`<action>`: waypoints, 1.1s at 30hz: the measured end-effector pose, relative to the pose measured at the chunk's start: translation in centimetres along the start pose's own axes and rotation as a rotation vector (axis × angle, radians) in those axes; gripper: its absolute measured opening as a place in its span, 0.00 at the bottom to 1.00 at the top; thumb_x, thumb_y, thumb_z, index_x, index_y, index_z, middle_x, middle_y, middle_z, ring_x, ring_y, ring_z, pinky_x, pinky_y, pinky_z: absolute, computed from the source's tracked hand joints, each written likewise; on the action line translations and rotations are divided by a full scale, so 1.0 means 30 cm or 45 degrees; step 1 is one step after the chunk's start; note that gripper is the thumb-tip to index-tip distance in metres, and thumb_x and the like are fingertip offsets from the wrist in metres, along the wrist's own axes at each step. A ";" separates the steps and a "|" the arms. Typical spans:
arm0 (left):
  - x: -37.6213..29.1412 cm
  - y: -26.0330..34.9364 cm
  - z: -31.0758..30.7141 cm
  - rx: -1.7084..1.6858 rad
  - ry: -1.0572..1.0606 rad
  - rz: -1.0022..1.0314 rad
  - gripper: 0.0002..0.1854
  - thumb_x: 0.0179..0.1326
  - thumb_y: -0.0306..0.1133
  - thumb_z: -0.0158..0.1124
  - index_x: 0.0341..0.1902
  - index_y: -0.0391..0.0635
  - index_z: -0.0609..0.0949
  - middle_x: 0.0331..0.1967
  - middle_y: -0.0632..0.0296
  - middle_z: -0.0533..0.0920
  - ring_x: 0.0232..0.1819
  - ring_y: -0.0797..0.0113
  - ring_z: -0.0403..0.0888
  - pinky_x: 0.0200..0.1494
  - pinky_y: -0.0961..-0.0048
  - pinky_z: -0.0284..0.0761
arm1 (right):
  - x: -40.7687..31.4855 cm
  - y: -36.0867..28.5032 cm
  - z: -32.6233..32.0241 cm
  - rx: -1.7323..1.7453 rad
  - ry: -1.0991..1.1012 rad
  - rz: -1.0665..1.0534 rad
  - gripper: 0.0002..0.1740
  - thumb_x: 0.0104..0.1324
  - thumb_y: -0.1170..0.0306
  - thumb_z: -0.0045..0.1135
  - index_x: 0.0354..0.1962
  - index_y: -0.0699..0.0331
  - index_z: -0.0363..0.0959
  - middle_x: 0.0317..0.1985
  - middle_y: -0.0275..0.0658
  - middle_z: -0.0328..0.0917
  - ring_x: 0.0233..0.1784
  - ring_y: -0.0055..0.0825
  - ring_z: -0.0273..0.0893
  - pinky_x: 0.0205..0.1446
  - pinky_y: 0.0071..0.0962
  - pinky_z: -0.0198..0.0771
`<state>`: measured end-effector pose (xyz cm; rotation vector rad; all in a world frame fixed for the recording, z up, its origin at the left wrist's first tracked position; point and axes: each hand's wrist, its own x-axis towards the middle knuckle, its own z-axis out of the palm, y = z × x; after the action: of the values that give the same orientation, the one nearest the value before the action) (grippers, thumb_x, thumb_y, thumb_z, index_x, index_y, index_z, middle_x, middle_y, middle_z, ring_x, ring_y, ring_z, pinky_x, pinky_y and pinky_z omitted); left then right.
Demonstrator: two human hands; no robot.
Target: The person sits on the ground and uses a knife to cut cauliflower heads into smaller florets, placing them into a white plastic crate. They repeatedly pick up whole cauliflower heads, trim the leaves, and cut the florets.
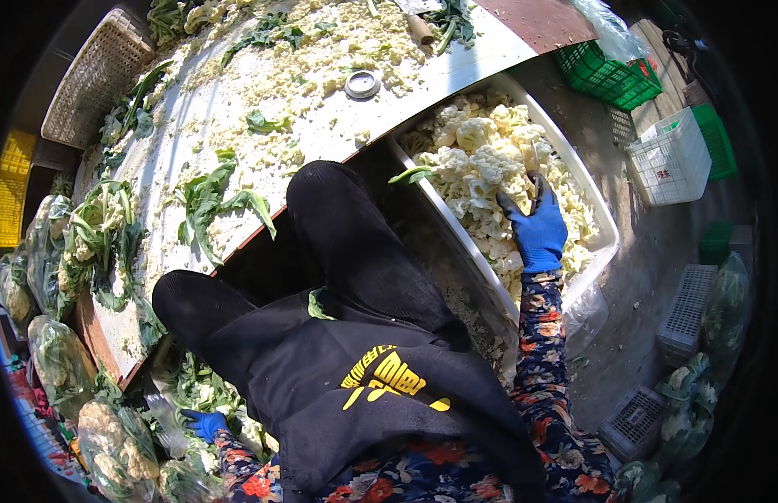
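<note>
My right hand (540, 229), in a blue glove with dark fingertips, reaches into a white plastic tub (606, 251) at the right. Thumb and fingers are spread over a heap of cut cauliflower florets (492, 163). A thin blade-like shape (535, 153) shows just beyond the fingertips; whether I hold it is unclear. Low at the left, my left hand (205, 424), also gloved in blue, touches a pile of leafy cauliflower heads (203, 386) beside clear plastic bags. Its grip is partly hidden.
A white worktop (326, 138) before my knees carries cauliflower crumbs, leaves (206, 195), a round metal-rimmed object (362, 84) and a wooden-handled tool (420, 29). Bagged cauliflowers (118, 449) crowd the left. Crates, including a green one (609, 75) and a white one (670, 160), stand right.
</note>
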<state>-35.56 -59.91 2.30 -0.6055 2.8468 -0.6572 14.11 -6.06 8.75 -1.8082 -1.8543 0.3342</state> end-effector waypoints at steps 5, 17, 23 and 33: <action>-0.014 0.343 -0.390 -0.200 0.363 0.206 0.46 0.55 0.55 0.58 0.74 0.65 0.46 0.73 0.48 0.44 0.70 0.31 0.42 0.58 0.25 0.49 | 0.158 0.021 0.080 0.089 -0.211 0.202 0.45 0.47 0.44 0.68 0.58 0.56 0.67 0.52 0.46 0.76 0.53 0.42 0.75 0.53 0.36 0.71; -1.529 0.937 -0.819 -2.107 -1.860 2.011 0.30 0.62 0.27 0.62 0.65 0.35 0.63 0.59 0.50 0.72 0.54 0.65 0.75 0.53 0.75 0.73 | 0.167 0.211 -0.032 1.657 -0.339 0.590 0.17 0.62 0.59 0.60 0.40 0.61 0.69 0.20 0.28 0.63 0.17 0.18 0.62 0.19 0.20 0.61; -1.878 1.048 -0.625 -1.001 -3.674 1.121 0.29 0.66 0.54 0.51 0.63 0.51 0.68 0.53 0.58 0.77 0.53 0.63 0.77 0.56 0.55 0.73 | 0.143 0.105 -0.051 1.187 -0.440 0.201 0.19 0.61 0.66 0.61 0.47 0.67 0.72 0.25 0.31 0.73 0.19 0.16 0.68 0.22 0.17 0.66; -1.882 1.108 -0.517 -1.597 -3.172 1.200 0.25 0.65 0.55 0.54 0.54 0.48 0.73 0.45 0.62 0.79 0.44 0.68 0.79 0.46 0.69 0.76 | -0.159 -0.144 0.139 0.625 0.131 0.484 0.22 0.72 0.54 0.42 0.49 0.65 0.68 0.22 0.36 0.75 0.19 0.18 0.72 0.22 0.20 0.66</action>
<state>0.23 -2.91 4.64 0.1390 0.3974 1.2413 8.10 -10.30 6.59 -1.7688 -1.2114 0.7466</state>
